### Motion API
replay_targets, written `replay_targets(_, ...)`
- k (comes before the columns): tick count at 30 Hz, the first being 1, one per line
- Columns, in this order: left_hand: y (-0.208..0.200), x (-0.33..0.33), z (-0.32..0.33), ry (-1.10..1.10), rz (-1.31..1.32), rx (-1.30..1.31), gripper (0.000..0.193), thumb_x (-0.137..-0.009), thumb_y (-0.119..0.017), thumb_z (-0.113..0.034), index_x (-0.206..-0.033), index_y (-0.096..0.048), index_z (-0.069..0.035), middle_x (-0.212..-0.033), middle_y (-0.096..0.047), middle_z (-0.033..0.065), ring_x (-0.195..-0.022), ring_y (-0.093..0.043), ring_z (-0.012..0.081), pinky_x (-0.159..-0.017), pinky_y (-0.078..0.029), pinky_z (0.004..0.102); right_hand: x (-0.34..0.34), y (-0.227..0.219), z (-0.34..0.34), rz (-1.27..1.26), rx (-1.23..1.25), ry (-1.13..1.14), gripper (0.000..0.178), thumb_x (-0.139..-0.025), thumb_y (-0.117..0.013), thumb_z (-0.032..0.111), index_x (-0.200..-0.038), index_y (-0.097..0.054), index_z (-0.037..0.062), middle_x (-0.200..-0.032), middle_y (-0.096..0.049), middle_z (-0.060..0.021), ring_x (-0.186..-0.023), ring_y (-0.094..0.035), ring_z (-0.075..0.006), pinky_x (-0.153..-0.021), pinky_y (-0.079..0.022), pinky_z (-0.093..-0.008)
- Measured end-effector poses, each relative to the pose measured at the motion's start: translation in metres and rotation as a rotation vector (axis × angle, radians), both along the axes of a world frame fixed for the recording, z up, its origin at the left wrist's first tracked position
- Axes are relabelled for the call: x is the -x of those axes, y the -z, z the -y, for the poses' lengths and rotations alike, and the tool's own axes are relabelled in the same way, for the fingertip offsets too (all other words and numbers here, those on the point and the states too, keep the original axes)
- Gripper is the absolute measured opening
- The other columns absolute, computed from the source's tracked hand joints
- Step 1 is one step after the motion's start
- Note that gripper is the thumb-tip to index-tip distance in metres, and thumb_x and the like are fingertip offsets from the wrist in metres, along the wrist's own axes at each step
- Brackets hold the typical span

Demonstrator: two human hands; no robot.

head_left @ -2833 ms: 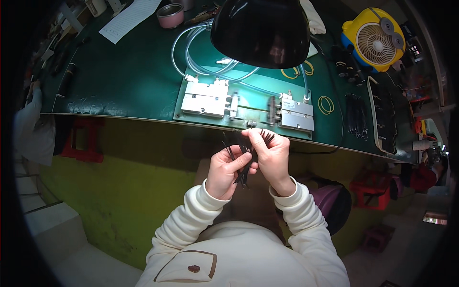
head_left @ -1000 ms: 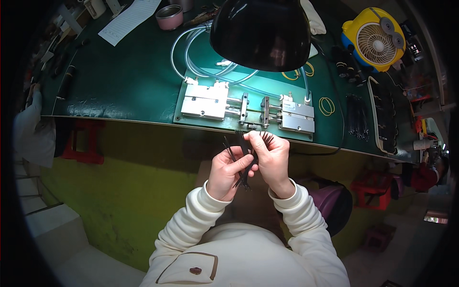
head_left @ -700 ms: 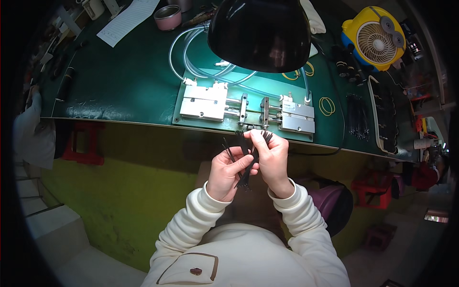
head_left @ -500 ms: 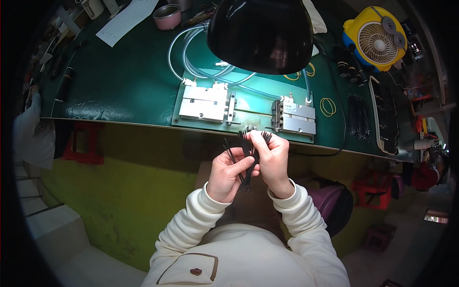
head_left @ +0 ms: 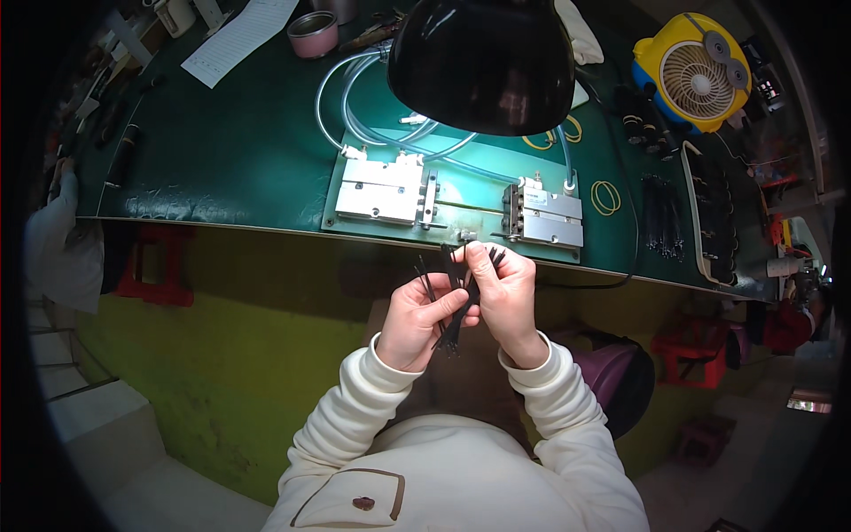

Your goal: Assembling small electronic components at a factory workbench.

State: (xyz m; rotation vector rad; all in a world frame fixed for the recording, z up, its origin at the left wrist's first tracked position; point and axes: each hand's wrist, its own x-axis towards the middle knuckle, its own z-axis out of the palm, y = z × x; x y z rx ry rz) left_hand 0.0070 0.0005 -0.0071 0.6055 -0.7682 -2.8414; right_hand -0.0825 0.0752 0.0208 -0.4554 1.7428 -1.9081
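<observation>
Just in front of the table's near edge, both hands hold a bundle of thin black wire-like pieces [head_left: 456, 321]. My left hand [head_left: 415, 321] is closed round the lower part of the bundle, its thumb laid across it. Some pieces fan out above its fingers. My right hand [head_left: 507, 297] pinches the upper part between thumb and fingers; several ends stick out beside the thumb. Exactly what lies inside the pinch is hidden. Just beyond the fingertips is a clamping fixture with a left silver block [head_left: 379, 190] and a right silver block [head_left: 551, 215], a gap between them.
A black lamp shade [head_left: 481, 66] hangs over the fixture. Clear air hoses [head_left: 347, 99] loop behind it. To the right lie yellow rubber bands [head_left: 605, 198], more thin black pieces [head_left: 663, 222], a tray [head_left: 700, 226] and a yellow fan [head_left: 696, 75]. A pink tin [head_left: 313, 37] stands at the back.
My hands stay in nearly the same place, shifting the black pieces slightly between the fingers. The view has moved a little.
</observation>
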Motion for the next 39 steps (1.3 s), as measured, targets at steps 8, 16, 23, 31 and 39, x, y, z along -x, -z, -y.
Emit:
replay_targets(8,0.003,-0.002,-0.002,-0.01,0.008,0.01,0.012,-0.079,-0.052,0.0,-0.09,-0.053,0.003,-0.079,-0.059,0.0099,-0.068,-0.059,0.0165,-0.063,-0.052,0.0271,-0.003,-0.002,0.0,-0.006,-0.033,0.004,0.019,-0.083,-0.052,0.013,-0.076,-0.061,-0.0015,-0.049,-0.049,0.0012,-0.035,-0.04,-0.0025,-0.031,-0.029,-0.0174)
replay_targets(16,-0.001,0.002,-0.002,-0.02,0.009,-0.018,0.012,-0.078,-0.053,0.0,-0.09,-0.053,0.003,-0.079,-0.059,0.0095,-0.069,-0.059,0.0164,-0.065,-0.051,0.0276,0.001,0.006,0.003,-0.015,-0.042,0.051,0.02,-0.082,-0.053,0.015,-0.074,-0.061,-0.0013,-0.047,-0.049,0.0012,-0.034,-0.04,-0.0024,-0.029,-0.028,-0.0175)
replay_targets(23,0.003,0.004,-0.001,-0.001,-0.02,-0.025,0.013,-0.078,-0.053,0.001,-0.091,-0.053,0.002,-0.08,-0.059,0.0092,-0.07,-0.059,0.016,-0.065,-0.051,0.0279,0.003,0.007,0.004,0.0,-0.035,0.069,0.021,-0.081,-0.055,0.017,-0.071,-0.061,-0.0008,-0.047,-0.05,0.0006,-0.032,-0.039,-0.0025,-0.028,-0.027,-0.0175)
replay_targets(31,0.001,0.005,-0.003,-0.008,-0.024,-0.045,0.011,-0.079,-0.052,0.001,-0.089,-0.053,0.003,-0.08,-0.058,0.0089,-0.07,-0.059,0.0161,-0.067,-0.052,0.0286,0.004,0.013,0.003,0.005,-0.029,0.074,0.024,-0.08,-0.056,0.018,-0.066,-0.059,-0.0003,-0.047,-0.05,0.0003,-0.032,-0.04,-0.003,-0.029,-0.028,-0.0169)
replay_targets(39,0.0,0.0,0.0,0.002,-0.01,-0.037,0.011,-0.079,-0.052,0.001,-0.089,-0.054,0.003,-0.078,-0.059,0.0089,-0.068,-0.059,0.0158,-0.065,-0.051,0.0274,-0.002,-0.002,0.001,-0.004,-0.008,0.019,0.024,-0.082,-0.053,0.018,-0.07,-0.06,-0.0007,-0.048,-0.05,0.0002,-0.034,-0.042,-0.003,-0.029,-0.03,-0.017)
